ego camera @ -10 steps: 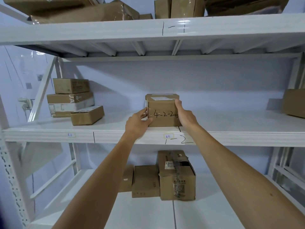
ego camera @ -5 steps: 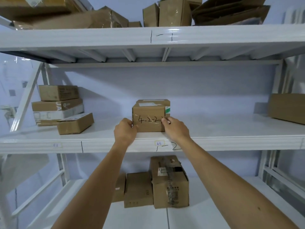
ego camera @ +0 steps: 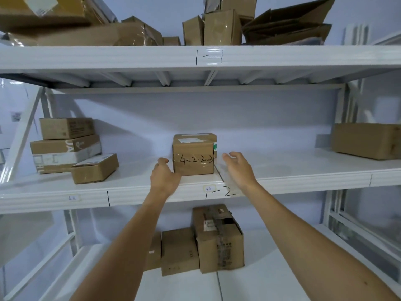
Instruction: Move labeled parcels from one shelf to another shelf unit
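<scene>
A small brown cardboard parcel [ego camera: 193,157] with "4-2-2003" handwritten on its front and a white label on top stands on the white middle shelf [ego camera: 293,170], above the mark "1-2". My left hand [ego camera: 164,178] rests just left of the parcel's lower corner, fingers curled, touching or nearly touching it. To the parcel's right my right hand [ego camera: 238,168] hovers a short gap away, fingers apart and empty.
A stack of three boxes [ego camera: 65,144] with a smaller box [ego camera: 94,168] in front sits at the shelf's left. One large box [ego camera: 366,141] is at the right end. Several boxes [ego camera: 201,242] stand on the lower shelf, and more crowd the top shelf [ego camera: 217,27].
Both hands have let go of the parcel, which now stands on the middle shelf. My right hand has pulled away to the right; my left hand has slid to the lower left corner.
</scene>
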Demonstrator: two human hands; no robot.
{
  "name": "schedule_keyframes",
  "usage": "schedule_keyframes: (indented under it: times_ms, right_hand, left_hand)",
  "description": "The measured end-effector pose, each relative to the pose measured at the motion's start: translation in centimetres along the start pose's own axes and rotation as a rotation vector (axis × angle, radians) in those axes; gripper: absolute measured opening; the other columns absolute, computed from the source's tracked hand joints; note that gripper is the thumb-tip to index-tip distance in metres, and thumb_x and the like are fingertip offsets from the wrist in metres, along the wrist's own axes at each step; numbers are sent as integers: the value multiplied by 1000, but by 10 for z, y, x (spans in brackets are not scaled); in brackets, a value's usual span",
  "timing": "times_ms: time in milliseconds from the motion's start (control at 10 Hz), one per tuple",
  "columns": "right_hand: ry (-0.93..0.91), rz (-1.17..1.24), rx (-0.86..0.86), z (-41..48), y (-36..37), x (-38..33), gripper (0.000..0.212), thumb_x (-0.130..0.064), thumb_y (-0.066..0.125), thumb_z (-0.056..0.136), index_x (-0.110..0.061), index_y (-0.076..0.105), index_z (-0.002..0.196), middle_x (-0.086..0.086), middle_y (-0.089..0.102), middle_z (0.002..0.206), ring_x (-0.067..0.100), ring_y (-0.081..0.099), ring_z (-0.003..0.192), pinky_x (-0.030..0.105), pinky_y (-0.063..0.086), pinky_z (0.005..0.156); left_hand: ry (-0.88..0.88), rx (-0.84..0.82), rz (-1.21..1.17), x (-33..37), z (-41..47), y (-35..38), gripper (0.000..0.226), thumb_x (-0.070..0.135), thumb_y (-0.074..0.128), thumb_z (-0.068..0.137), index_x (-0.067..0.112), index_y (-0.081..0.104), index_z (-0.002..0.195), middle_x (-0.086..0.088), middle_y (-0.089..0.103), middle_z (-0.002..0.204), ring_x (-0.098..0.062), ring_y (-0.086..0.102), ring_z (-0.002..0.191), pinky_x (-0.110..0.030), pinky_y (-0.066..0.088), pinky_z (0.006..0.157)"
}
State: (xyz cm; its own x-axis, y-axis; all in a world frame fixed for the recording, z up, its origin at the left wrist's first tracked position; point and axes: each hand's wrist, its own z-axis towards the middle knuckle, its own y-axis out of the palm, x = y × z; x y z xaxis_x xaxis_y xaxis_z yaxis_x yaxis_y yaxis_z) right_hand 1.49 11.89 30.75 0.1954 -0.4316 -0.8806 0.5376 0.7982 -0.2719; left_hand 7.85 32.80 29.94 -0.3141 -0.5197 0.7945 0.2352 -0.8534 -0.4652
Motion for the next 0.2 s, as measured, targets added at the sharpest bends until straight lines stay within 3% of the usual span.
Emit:
schedule_keyframes:
  times_ms: [200]
  right_hand:
    - [35, 115, -18, -42, -29, 7, 53, -51, 52, 101, -21, 51, 145, -2, 54, 147, 18, 53, 130, 33, 38, 100]
  left_hand:
    - [-14, -15, -166, 7, -37, -18, 53, 26, 64, 98, 9, 46, 145, -13, 58, 144, -31, 62, 123, -40, 52, 102]
